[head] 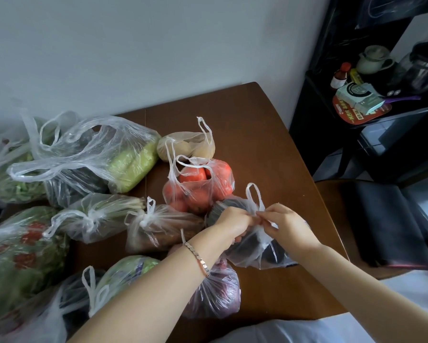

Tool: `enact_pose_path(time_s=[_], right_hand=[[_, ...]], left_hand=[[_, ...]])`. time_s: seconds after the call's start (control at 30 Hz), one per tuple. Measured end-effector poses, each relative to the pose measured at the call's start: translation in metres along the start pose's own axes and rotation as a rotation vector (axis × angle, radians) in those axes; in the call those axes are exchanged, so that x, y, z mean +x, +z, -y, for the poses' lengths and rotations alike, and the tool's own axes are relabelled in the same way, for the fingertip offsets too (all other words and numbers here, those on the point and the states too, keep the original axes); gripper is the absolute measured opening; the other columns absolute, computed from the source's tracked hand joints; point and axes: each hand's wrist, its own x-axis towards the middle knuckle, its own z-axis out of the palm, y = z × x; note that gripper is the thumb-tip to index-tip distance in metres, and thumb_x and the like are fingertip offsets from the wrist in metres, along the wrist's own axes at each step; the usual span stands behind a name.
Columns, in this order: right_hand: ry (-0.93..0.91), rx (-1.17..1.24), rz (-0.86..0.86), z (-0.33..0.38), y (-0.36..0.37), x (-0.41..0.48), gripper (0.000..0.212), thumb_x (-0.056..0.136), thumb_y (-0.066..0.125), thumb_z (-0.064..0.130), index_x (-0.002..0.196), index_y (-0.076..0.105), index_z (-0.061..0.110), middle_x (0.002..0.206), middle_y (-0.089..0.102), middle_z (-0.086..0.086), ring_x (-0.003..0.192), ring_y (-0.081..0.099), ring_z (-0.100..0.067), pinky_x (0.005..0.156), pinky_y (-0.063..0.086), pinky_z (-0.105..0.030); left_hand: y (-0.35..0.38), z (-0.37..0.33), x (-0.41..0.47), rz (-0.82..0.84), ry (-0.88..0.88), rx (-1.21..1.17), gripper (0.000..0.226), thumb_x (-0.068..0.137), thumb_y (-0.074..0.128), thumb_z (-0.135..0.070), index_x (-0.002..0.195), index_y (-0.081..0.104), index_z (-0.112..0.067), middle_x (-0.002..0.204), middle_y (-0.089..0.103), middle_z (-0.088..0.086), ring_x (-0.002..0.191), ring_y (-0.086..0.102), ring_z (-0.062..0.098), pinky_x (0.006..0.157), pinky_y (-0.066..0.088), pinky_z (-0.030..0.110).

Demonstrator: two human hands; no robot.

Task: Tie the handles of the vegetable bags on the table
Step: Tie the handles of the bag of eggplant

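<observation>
Several clear plastic vegetable bags lie on a brown table [269, 149]. A bag of dark vegetables [255, 253] sits at the centre right. My left hand [232, 221] and my right hand [284, 224] both pinch its white handles, one loop [253, 194] sticking up above them. A tomato bag [200, 186] with loose handles stands just behind. A potato bag [190, 144] with loose handles lies farther back. Two bags show knotted handles: a greens bag [96, 216] and a bag of brown vegetables [158, 226].
More bags crowd the left: a large cabbage bag [104, 159], a printed green bag [22, 248], a purple onion bag [215, 293] under my left wrist. A black shelf [356, 115] with bottles stands at right, a dark chair [386, 219] beside the table.
</observation>
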Motion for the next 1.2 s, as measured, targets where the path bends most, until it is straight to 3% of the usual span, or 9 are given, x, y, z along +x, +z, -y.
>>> enact_pose_path(time_s=[0.13,0.27,0.47,0.6,0.77,0.83,0.97,1.07,1.2], right_hand=[[0.069,0.06,0.189,-0.001,-0.008,0.007,0.026,0.09,0.056,0.013,0.114,0.065,0.013,0.108,0.061,-0.005,0.099,0.058,-0.02,0.083,0.047,-0.023],[0.183,-0.019,0.329,0.01,-0.014,0.015,0.026,0.092,0.051,0.019,0.114,0.062,0.009,0.115,0.055,-0.006,0.097,0.056,-0.02,0.083,0.048,-0.025],[0.253,0.19,0.081,0.001,-0.009,0.002,0.021,0.086,0.058,0.011,0.105,0.067,0.009,0.101,0.067,-0.004,0.085,0.058,-0.012,0.077,0.05,-0.023],[0.334,0.421,-0.071,0.001,-0.006,0.0,0.012,0.079,0.066,0.005,0.086,0.069,0.014,0.08,0.066,0.007,0.074,0.062,-0.008,0.065,0.051,-0.014],[0.492,0.746,0.069,-0.003,-0.018,0.004,0.014,0.079,0.067,0.001,0.069,0.063,0.011,0.059,0.063,0.003,0.053,0.053,-0.007,0.049,0.044,-0.012],[0.475,0.698,0.196,-0.003,-0.023,0.007,0.018,0.081,0.062,-0.001,0.068,0.062,0.012,0.057,0.057,0.003,0.049,0.046,-0.004,0.048,0.038,-0.011],[0.387,0.686,0.381,-0.004,-0.033,0.008,0.029,0.078,0.059,-0.01,0.075,0.069,0.018,0.077,0.068,0.0,0.07,0.063,-0.009,0.068,0.052,-0.018],[0.263,0.536,0.208,-0.002,-0.025,0.007,0.037,0.077,0.064,-0.008,0.076,0.071,0.029,0.079,0.07,0.003,0.07,0.065,-0.009,0.065,0.054,-0.019],[0.184,0.393,0.063,-0.004,-0.011,-0.001,0.028,0.081,0.066,0.003,0.09,0.072,0.029,0.088,0.068,0.005,0.083,0.065,-0.011,0.073,0.056,-0.019]], left_hand=[[-0.003,0.002,-0.008,0.019,-0.009,0.069,0.027,0.086,0.062,-0.033,0.093,0.064,-0.007,0.055,0.041,0.001,0.045,0.033,0.012,0.043,0.027,0.022],[-0.006,0.006,-0.011,0.025,0.174,0.186,0.031,0.087,0.061,-0.033,0.062,0.054,-0.015,0.051,0.041,-0.003,0.048,0.034,0.01,0.048,0.027,0.021],[-0.002,0.007,-0.011,-0.054,0.36,0.354,0.031,0.093,0.053,-0.03,0.063,0.049,-0.025,0.06,0.051,-0.01,0.057,0.048,0.006,0.053,0.035,0.02],[0.0,0.008,-0.012,-0.11,0.412,0.395,0.025,0.093,0.051,-0.032,0.086,0.065,-0.013,0.079,0.066,0.004,0.071,0.061,0.017,0.067,0.05,0.033],[0.001,0.016,-0.01,-0.159,0.52,0.421,0.027,0.093,0.051,-0.032,0.102,0.068,-0.013,0.092,0.071,0.006,0.081,0.064,0.02,0.067,0.049,0.029],[-0.002,0.021,-0.006,-0.137,0.511,0.379,0.024,0.093,0.053,-0.028,0.106,0.068,-0.015,0.096,0.071,0.004,0.083,0.064,0.018,0.065,0.046,0.02],[-0.004,0.022,-0.003,-0.095,0.486,0.307,0.019,0.092,0.055,-0.021,0.101,0.069,-0.013,0.091,0.068,0.002,0.077,0.058,0.012,0.065,0.041,0.015],[-0.002,0.017,-0.005,-0.032,0.406,0.142,0.018,0.09,0.057,-0.025,0.099,0.069,-0.014,0.085,0.064,-0.004,0.079,0.056,0.008,0.07,0.042,0.018],[-0.003,0.017,-0.005,0.007,0.357,0.114,0.019,0.091,0.056,-0.028,0.073,0.062,-0.024,0.064,0.055,-0.008,0.064,0.048,0.007,0.062,0.036,0.022]])
